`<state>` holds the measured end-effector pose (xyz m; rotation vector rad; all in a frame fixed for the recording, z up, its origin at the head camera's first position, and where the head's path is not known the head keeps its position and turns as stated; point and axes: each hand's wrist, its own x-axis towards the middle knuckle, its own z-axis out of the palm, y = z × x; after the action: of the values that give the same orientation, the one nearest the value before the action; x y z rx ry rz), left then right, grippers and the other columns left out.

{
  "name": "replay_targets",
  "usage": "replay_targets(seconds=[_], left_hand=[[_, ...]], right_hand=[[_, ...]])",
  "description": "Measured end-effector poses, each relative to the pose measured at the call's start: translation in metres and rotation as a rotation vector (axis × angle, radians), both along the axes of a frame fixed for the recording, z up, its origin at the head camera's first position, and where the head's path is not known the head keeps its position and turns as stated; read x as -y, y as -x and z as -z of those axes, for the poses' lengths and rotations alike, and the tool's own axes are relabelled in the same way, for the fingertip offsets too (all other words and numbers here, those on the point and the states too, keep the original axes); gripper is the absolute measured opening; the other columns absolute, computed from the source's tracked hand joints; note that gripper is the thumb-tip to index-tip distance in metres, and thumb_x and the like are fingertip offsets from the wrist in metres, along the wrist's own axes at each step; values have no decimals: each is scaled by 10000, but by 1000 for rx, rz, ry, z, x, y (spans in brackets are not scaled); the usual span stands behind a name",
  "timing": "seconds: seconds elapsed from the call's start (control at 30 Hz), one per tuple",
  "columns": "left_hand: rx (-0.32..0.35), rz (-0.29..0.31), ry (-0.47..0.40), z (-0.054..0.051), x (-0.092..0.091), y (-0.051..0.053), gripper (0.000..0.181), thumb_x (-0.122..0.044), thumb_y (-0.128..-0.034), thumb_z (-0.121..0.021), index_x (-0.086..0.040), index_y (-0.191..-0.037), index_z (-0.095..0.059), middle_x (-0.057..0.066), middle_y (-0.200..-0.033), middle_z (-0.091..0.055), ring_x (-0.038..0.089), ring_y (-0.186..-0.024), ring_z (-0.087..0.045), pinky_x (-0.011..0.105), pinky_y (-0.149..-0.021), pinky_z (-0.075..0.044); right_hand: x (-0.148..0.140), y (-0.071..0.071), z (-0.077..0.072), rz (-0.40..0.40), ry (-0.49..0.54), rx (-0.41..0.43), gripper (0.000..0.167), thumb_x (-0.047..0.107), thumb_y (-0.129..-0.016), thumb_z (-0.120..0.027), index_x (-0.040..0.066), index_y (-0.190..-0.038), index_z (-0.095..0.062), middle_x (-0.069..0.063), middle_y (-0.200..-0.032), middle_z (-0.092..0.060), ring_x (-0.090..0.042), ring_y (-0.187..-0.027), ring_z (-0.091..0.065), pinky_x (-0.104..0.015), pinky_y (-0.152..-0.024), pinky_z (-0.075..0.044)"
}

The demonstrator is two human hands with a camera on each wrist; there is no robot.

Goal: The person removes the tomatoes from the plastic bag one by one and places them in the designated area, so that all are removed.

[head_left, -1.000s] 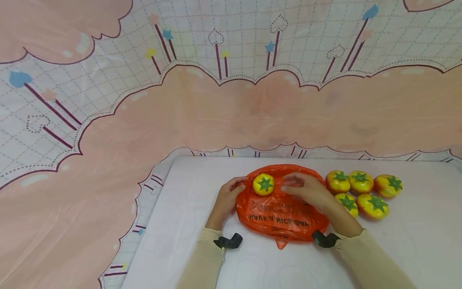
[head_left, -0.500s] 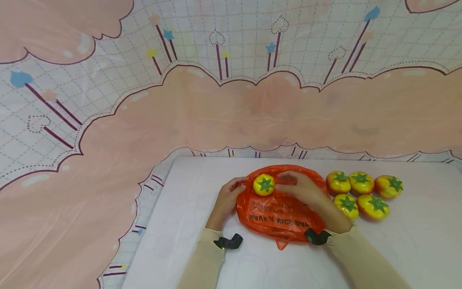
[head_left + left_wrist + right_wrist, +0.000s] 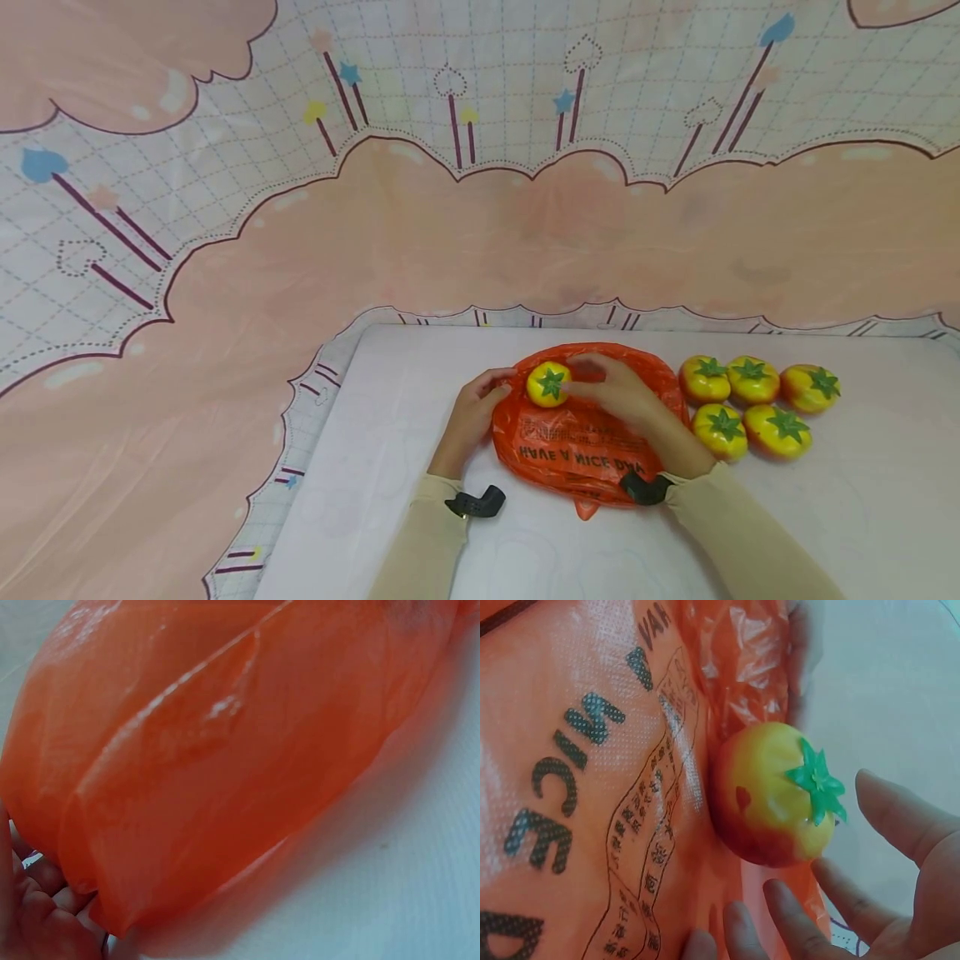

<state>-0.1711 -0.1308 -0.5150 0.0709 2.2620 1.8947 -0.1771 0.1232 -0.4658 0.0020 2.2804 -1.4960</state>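
A red plastic bag (image 3: 585, 446) with printed lettering lies spread on the table. At its far left part sits a yellow-and-red toy tomato (image 3: 548, 384) with a green star-shaped top. Whether the tomato is inside the bag's mouth or on top of it, I cannot tell. My left hand (image 3: 475, 406) grips the bag's left edge; in the left wrist view its curled fingers (image 3: 56, 900) meet the film. My right hand (image 3: 618, 392) reaches over the bag, thumb and fingers spread beside the tomato (image 3: 772, 795). A fingertip lies very close to or against it.
Several more toy tomatoes (image 3: 752, 380) stand in two loose rows just right of the bag on the white table (image 3: 390, 367). A patterned cloth (image 3: 480, 233) rises behind the table's far edge. Both wrists wear black camera mounts (image 3: 480, 502).
My right hand has moved left across the bag, and its fingertips have come up to the tomato. The left hand, the bag and the tomato have stayed almost still.
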Motion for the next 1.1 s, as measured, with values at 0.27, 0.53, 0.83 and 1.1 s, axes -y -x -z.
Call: replay_targets(seconds=[0.27, 0.53, 0.83, 1.1], left_hand=[[-7, 5, -1, -1, 0, -1, 288, -236, -1033, -562, -225, -1298, -677, -27, -1417, -619, 190, -1373, -538, 400, -1145, -466], [-16, 9, 9, -2, 0, -1, 288, -241, -1041, -552, -226, -1300, -676, -28, -1418, -618, 191, -1373, -536, 398, -1146, -466], [-13, 7, 11, 0, 2, 0, 285, -234, -1034, -557, -232, -1291, -682, -34, -1412, -622, 185, -1375, -533, 404, -1155, -459], [-3, 7, 3, 1, 1, 2, 284, -236, -1033, -562, -240, -1291, -682, -36, -1410, -621, 180, -1366, -539, 398, -1149, -465]], right_hand=[[6, 3, -2, 30, -5, 58, 679, 430, -879, -781, 213, -1465, -517, -110, -1517, -501, -362, -1393, -474, -581, -1131, -450], [8, 5, -2, 30, -4, 77, 680, 420, -886, -776, 171, -1464, -520, -134, -1503, -514, -359, -1361, -498, -568, -1118, -467], [13, 4, 0, 6, -49, 2, 672, 404, -887, -780, 138, -1454, -535, -149, -1472, -545, -369, -1337, -517, -571, -1111, -471], [17, 5, 3, 9, -127, -6, 694, 437, -913, -743, 143, -1492, -497, -165, -1478, -539, -388, -1340, -506, -603, -1113, -454]])
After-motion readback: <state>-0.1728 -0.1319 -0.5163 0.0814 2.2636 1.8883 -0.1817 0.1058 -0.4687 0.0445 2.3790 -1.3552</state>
